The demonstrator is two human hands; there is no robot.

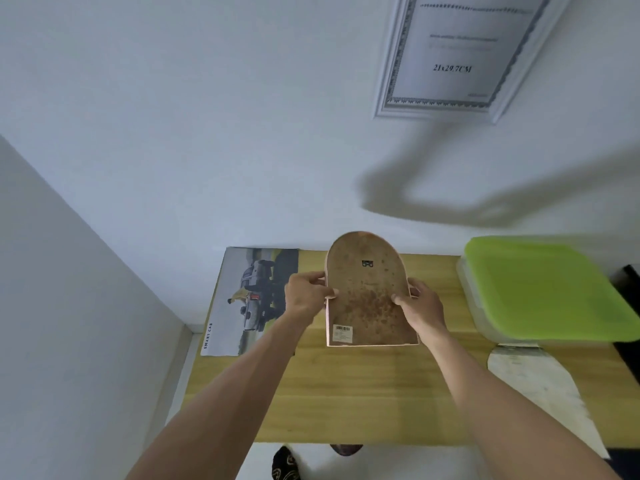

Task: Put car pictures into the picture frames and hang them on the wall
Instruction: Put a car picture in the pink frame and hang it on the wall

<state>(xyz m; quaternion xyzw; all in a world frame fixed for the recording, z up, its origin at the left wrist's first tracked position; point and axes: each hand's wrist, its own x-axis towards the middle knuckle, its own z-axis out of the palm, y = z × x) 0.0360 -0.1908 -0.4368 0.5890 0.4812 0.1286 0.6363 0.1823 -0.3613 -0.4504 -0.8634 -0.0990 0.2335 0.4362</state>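
A white wall rises behind a wooden table [346, 393]. Above it, left hand [306, 294] and right hand [420, 304] pinch an arched picture frame [367, 296] by its sides, back showing. A car picture [249, 299] lies at the table's far left corner, partly hidden by the left arm.

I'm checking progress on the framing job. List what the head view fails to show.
- Arched frame: front faces away, so its contents are unseen; left hand and right hand cover its edges.
- Barcode label: text too small.
- Car picture: left arm covers part.
- White wall frame: top cut off.
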